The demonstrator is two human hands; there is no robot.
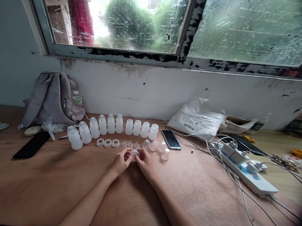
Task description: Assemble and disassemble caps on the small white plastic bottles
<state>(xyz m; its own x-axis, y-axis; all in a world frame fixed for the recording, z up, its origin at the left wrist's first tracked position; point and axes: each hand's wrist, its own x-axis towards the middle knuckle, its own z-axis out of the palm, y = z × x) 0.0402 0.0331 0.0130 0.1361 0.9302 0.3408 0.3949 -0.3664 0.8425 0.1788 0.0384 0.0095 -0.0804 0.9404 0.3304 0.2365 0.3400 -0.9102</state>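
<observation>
Head view: both hands meet at the middle of the table, the left hand [121, 162] and the right hand [145, 162] with fingertips drawn together around a small translucent ring-and-teat piece [134, 154] held just above the wood. Each hand pinches one side of it; what the fingers do beneath it is hidden.

The step in hand looks like fitting a soft teat into its screw collar — one of many, judging by the parts laid out ahead. The next move would call for a steady pull or press to seat the soft part evenly in the ring, then a reach forward to the parts row.

Just beyond the hands lie three white collars [108, 142], three small clear teats [130, 144] and several clear dome caps [157, 147]. Behind them stands a curved row of translucent baby bottles [113, 127], some capped, some open-topped.

The surface is a bare plywood table [56, 185]. On it, left, a grey backpack [51, 98] with a water bottle [76, 98] in its side pocket, and a dark phone [31, 145] lying flat; another smartphone [171, 139] lies just right of the bottles. Further right — a white plastic bag [196, 118], and a power strip [248, 173] with chargers and tangled white cables. Behind, a stained white wall and a rain-spotted window [252, 27] with greenery outside.
</observation>
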